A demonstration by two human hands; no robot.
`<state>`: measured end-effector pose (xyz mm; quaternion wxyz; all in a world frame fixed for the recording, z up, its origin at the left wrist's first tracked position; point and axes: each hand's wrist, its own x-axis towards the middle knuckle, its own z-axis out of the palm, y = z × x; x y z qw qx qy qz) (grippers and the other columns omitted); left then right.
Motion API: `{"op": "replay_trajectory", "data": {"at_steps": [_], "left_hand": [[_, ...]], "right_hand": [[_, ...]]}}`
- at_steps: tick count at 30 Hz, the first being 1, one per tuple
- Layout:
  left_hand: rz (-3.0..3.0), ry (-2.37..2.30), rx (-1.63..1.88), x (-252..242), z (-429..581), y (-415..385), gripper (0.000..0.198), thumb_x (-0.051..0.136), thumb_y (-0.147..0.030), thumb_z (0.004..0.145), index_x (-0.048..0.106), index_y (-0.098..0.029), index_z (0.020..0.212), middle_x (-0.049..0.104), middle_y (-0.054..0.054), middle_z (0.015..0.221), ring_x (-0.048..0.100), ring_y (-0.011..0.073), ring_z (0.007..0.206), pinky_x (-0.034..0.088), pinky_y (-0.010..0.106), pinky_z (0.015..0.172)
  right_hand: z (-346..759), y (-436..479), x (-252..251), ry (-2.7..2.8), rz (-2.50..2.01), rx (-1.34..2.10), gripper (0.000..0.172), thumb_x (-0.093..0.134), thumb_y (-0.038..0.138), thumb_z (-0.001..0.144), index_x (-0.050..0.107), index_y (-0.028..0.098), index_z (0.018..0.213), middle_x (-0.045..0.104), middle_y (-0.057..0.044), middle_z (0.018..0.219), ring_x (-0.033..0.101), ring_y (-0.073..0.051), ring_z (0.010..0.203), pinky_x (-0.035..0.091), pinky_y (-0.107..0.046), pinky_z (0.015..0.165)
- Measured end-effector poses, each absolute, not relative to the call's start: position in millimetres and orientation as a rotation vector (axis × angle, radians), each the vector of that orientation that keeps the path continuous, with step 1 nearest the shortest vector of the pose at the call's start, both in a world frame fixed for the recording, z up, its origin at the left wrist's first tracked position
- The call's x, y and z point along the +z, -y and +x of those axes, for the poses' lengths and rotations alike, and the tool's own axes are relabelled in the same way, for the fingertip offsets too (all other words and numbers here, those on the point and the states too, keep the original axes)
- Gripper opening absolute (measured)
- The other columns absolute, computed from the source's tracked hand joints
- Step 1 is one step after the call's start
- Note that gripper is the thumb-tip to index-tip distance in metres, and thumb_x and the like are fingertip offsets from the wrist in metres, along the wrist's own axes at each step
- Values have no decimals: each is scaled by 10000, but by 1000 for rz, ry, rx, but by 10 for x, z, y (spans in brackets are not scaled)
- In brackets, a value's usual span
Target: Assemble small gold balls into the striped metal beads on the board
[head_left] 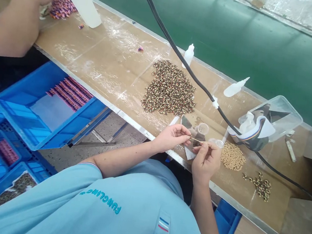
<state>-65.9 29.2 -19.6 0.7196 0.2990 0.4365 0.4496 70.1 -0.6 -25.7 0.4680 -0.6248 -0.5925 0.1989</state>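
Note:
My left hand [173,136] is closed in a pinch, with a tiny dark piece at its fingertips. My right hand [206,157] grips a thin stick [197,140], whose tip meets the piece between my left fingers. Both hands are over the table's near edge. Just beyond them lie a small clear cup [202,128] and a grey scrap. A large pile of small dark-and-gold pieces [170,88] lies past my left hand. Right of my right hand is a heap of small tan beads [233,156].
Two white squeeze bottles [189,55] [235,87] lie or stand near the green belt [236,40]. A black cable [165,30] crosses above the table. A clear tub [287,116] is at right, blue crates [48,105] at left. Another person's arm [15,24] is at upper left.

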Motion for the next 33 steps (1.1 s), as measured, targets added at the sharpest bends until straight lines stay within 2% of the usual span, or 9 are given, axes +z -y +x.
{"op": "replay_trajectory", "data": {"at_steps": [9,11,15,19,25,30,33], "left_hand": [[657,-990,982,-184,-650,-296,103,648,-124,749,548,-113,769,643,-1,624,640,83,618,515,212,647],[655,-993,980,-181,-647,-300,91,634,-110,753,544,-113,764,642,-1,617,637,79,605,510,203,633],[655,-996,979,-185,-645,-299,81,624,-102,754,544,-115,763,643,-2,618,635,77,596,508,203,628],[669,-986,986,-207,-647,-295,101,643,-119,743,546,-116,770,649,1,621,637,81,598,509,211,639],[673,-985,986,-212,-645,-300,118,655,-137,735,541,-117,760,644,-1,619,636,81,592,509,210,635],[664,-992,982,-187,-655,-296,95,639,-112,737,548,-118,763,646,-2,618,643,84,608,512,208,640],[665,-1007,974,-179,-658,-290,88,634,-104,734,552,-117,764,646,-3,612,641,80,601,509,201,629]], "right_hand": [[721,18,-246,1432,-1502,459,145,446,277,922,537,170,885,577,33,599,579,-99,500,472,-235,566],[750,0,-222,1455,-1500,367,132,475,273,911,554,167,900,589,22,638,557,-90,487,462,-236,554],[799,-109,-121,1616,-1486,38,112,546,241,875,630,168,864,657,-33,764,578,-103,605,464,-244,619],[810,-227,-79,1726,-1457,-52,143,551,243,876,675,177,852,664,-22,706,566,-99,580,463,-229,594],[833,-129,-145,1753,-1459,-50,203,587,238,852,648,172,1034,664,-11,703,552,-95,543,470,-227,587],[953,114,-148,1763,-1515,-2,74,607,209,832,653,177,880,646,-5,696,524,-84,547,443,-215,582],[1055,241,-162,1766,-1539,28,54,604,204,830,645,170,840,629,-1,684,495,-76,530,427,-211,568]]}}
